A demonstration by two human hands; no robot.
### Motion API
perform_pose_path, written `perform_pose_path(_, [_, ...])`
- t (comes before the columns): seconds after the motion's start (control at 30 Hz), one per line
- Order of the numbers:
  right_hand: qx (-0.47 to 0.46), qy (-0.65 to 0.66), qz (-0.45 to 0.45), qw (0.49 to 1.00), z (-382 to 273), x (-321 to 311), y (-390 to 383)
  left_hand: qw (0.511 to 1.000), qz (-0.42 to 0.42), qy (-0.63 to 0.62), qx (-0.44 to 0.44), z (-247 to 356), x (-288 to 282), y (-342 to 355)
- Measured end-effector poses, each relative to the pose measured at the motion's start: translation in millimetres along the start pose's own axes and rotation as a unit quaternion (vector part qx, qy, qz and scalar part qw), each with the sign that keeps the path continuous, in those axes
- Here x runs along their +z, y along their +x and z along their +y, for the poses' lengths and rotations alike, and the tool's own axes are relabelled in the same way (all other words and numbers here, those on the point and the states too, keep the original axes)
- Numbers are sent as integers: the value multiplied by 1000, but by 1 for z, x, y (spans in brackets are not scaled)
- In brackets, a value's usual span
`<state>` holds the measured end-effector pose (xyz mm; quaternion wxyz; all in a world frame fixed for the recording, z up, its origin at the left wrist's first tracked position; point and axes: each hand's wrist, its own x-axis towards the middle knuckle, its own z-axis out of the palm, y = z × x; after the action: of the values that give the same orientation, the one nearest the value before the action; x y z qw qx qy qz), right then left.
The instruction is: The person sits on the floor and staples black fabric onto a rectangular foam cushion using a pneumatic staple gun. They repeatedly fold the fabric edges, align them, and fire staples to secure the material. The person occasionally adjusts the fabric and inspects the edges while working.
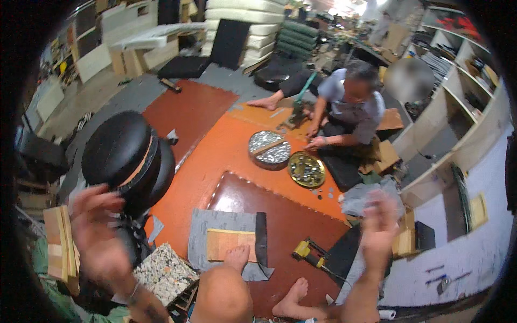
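Note:
My left hand is raised at the left, in front of black round padded seats. It holds nothing that I can see, and its fingers are stretched out and blurred. Up on the right is my right hand, fingers apart and smeared by motion, with nothing visible in it. Between them on the floor lies a grey cloth with a black strip along its right edge. A tan panel with a pale yellow edge rests on it, under my bare foot. A yellow and black power tool, perhaps a staple gun, lies nearer my right hand.
A co-worker sits at the far right, beside a round silver container and a gold tin of small metal parts. Speckled foam lies lower left. Shelving lines the right; white foam slabs are stacked behind.

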<state>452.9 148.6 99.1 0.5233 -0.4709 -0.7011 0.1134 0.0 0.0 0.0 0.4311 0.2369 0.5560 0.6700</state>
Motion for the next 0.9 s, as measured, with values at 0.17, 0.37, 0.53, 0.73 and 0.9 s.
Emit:
perform_pose_path(0.17, [38,39,-505,861,80,193,-150,964,138,186,-128,-218,-83,76])
perform_pose_path(0.37, [-44,-92,-679,727,97,296,-262,759,215,610,-76,-386,-81,67])
perform_pose_path(0.53, [-77,-78,-675,730,113,334,-295,813,228,515,-147,-362,-68,58])
perform_pose_path(0.73, [-78,-96,-608,785,131,340,-340,854,101,496,-121,-328,-61,45])
perform_pose_path(0.9, [-220,-254,-530,779,151,360,-379,789,47,592,-156,-303,-42,39])
